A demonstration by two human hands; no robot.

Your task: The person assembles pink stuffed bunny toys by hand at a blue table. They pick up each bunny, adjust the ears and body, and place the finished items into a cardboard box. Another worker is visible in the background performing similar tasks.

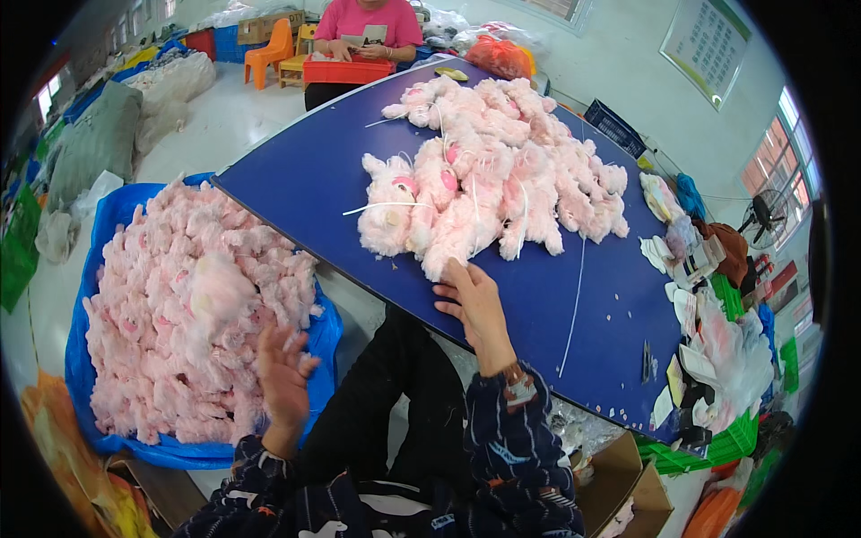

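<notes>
Above the heap of pink plush toys [170, 359] in the blue-lined bin at left, one plush toy [221, 289] is smeared by motion. My left hand [285, 377] is just below it, fingers apart and holding nothing. On the blue table lies a pile of pink plush toys [529, 170], with white strips among them. My right hand [477, 309] reaches over the table edge, fingertips closed on the lower end of the nearest plush toy [457, 242]. Beside that one, a plush toy with a pink eye patch [388, 211] has a white strip across it.
The blue table [314, 197] curves around my lap; a thin white cord [574, 314] lies on it. Plastic bags and a green crate [726, 444] stand along its right side. A cardboard box [632, 484] sits low right. Across the table, a person in pink [372, 27] handles a red tray [345, 70].
</notes>
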